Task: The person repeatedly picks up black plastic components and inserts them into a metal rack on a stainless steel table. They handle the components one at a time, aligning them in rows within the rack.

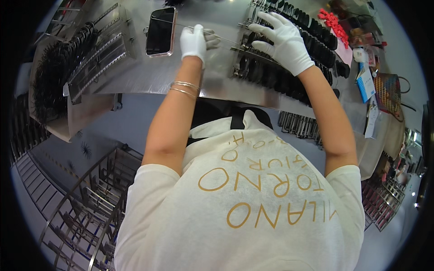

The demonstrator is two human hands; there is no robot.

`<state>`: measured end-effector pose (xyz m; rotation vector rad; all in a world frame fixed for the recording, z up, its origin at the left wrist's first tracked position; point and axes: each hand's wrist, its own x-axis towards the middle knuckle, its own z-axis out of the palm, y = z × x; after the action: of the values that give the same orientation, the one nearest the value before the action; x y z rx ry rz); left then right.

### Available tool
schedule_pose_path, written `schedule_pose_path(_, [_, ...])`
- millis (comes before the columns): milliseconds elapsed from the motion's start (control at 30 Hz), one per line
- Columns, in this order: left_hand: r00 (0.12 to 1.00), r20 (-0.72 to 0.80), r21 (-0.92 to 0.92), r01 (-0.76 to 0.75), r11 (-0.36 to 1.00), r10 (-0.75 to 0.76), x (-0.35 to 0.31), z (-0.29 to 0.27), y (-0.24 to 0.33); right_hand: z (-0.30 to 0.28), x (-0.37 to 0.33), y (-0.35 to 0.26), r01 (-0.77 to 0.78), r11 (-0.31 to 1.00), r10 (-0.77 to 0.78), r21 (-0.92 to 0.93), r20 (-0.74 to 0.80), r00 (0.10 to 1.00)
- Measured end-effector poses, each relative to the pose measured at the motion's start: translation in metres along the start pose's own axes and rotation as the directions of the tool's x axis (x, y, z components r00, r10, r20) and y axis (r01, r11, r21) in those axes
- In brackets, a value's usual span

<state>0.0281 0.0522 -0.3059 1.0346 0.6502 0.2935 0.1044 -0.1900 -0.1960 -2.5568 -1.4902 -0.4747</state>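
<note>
My left hand (pixel 194 43), in a white glove, pinches a thin metal rod (pixel 221 36) between the thumb and fingers. The rod slants from above the phone on the left toward the rack on the right. In a matching glove, my right hand (pixel 285 43) hovers over the rack with its fingers spread and seems to hold nothing. Rows of glossy black oval pieces (pixel 266 74) sit on the rack's metal bars (pixel 260 55), partly hidden under that hand. A phone (pixel 161 34) with a dark screen lies just left of my left hand.
On the left of the metal table (pixel 149 74) stands a metal frame (pixel 101 63) beside a bin of black bristly pieces (pixel 54 86). Red pieces (pixel 333 27), a blue-and-white packet (pixel 365 86) and a woven bag (pixel 389 97) are at right. Metal racks (pixel 90 207) stand lower left.
</note>
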Motion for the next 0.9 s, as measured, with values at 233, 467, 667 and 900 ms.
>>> schedule_pose_path(233, [0.674,0.376,0.46,0.46,0.759,-0.636,-0.029,0.005,0.042,-0.039,-0.048,0.021,0.017,1.0,-0.017,0.003,0.028,0.999])
schedule_pose_path(467, [0.772,0.3,0.455,0.401,0.795,-0.561,-0.043,0.022,0.022,-0.061,-0.132,0.066,0.002,0.994,0.022,-0.11,0.22,0.975])
schedule_pose_path(667, [0.935,0.235,0.649,0.053,0.759,-0.266,-0.029,0.013,-0.001,-0.061,-0.124,0.063,0.007,0.992,0.017,-0.127,0.19,0.982])
schedule_pose_path(900, [0.955,0.271,0.622,-0.079,0.779,-0.119,-0.025,0.016,-0.014,-0.047,-0.121,0.096,-0.107,0.986,0.112,0.13,-0.034,0.993])
